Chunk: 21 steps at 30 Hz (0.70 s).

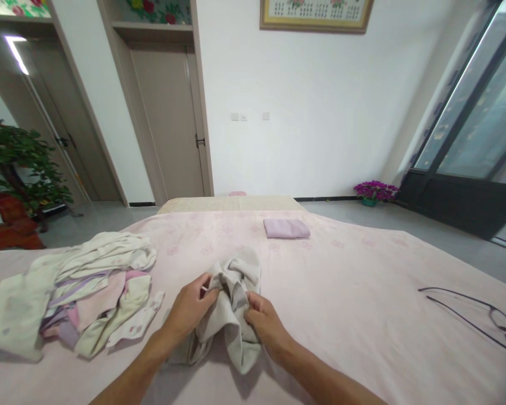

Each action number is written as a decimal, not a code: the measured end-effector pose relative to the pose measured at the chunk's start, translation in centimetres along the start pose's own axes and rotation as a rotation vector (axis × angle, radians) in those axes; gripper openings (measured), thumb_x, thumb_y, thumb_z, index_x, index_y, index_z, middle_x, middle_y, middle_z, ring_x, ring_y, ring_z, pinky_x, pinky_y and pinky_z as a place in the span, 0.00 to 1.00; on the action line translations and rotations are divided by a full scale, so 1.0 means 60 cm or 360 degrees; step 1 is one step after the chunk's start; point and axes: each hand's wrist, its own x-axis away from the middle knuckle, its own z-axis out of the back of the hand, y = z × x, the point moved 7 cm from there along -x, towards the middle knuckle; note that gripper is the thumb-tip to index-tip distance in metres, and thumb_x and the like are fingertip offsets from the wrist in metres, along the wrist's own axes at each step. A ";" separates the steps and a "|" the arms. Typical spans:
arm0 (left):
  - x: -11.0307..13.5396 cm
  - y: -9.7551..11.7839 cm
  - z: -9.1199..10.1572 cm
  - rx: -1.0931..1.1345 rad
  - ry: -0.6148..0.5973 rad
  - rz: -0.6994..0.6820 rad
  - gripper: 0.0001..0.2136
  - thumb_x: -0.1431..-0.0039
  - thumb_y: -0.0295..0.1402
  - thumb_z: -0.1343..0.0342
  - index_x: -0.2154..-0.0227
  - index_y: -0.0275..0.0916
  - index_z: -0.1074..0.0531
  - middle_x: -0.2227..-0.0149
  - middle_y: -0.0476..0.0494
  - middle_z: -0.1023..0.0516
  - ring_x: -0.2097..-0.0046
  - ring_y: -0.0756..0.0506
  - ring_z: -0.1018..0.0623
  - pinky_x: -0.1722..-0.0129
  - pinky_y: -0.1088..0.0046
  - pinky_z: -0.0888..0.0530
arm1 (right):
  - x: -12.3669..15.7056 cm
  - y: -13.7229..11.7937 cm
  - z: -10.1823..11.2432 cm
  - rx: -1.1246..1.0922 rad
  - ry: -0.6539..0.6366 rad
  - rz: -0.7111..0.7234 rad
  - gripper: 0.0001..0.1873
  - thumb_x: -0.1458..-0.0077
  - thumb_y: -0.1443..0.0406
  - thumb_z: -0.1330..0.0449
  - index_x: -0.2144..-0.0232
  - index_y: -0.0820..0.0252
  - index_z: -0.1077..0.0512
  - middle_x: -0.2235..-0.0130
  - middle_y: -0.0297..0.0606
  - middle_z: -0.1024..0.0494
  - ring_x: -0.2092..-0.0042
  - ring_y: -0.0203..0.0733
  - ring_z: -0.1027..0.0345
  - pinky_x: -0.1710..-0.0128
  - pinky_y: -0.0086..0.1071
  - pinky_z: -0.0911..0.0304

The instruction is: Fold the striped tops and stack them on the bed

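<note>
A crumpled light grey-beige garment (236,332) is bunched up in front of me, partly lifted off the pink sheet. What kind of garment it is, its folds do not show. My left hand (191,304) pinches its upper left side, thumb and fingers closed on the cloth. On the opposite side, my right hand (265,320) grips another part of the fabric between thumb and curled fingers. Farther back lies a neatly folded lilac cloth (287,228). To the left of my hands spreads a loose pile of clothes (96,287) in cream, pink and purple.
A pink flowered sheet (341,304) covers the surface. Black-framed glasses (501,320) rest on it at the right edge. Beyond stand a potted purple flower (375,191), a leafy plant (25,163) and a closed door (166,112). Red-brown carved wood (8,225) shows at far left.
</note>
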 end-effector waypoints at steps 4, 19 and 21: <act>-0.018 -0.025 0.029 0.0255 0.0068 0.0156 0.12 0.44 0.43 0.47 0.66 0.39 0.27 0.71 0.51 0.26 0.67 0.47 0.27 0.68 0.75 0.33 | 0.002 -0.081 0.055 -0.0117 0.0149 -0.0028 0.19 0.52 0.62 0.46 0.57 0.60 0.26 0.65 0.35 0.22 0.69 0.38 0.33 0.67 0.30 0.38; -0.042 0.039 0.083 0.0813 -0.0094 -0.0002 0.13 0.46 0.43 0.40 0.66 0.38 0.26 0.70 0.50 0.24 0.67 0.48 0.26 0.66 0.76 0.30 | -0.010 -0.210 0.221 0.2541 0.0671 0.0403 0.15 0.48 0.70 0.45 0.60 0.53 0.25 0.58 0.39 0.22 0.53 0.46 0.31 0.61 0.32 0.43; -0.037 0.047 0.083 0.0988 -0.0177 0.0077 0.13 0.47 0.42 0.38 0.66 0.37 0.26 0.71 0.49 0.23 0.69 0.48 0.26 0.68 0.76 0.30 | -0.016 -0.219 0.281 0.2313 0.1019 0.0390 0.13 0.47 0.68 0.45 0.60 0.52 0.25 0.55 0.39 0.23 0.51 0.46 0.32 0.60 0.32 0.42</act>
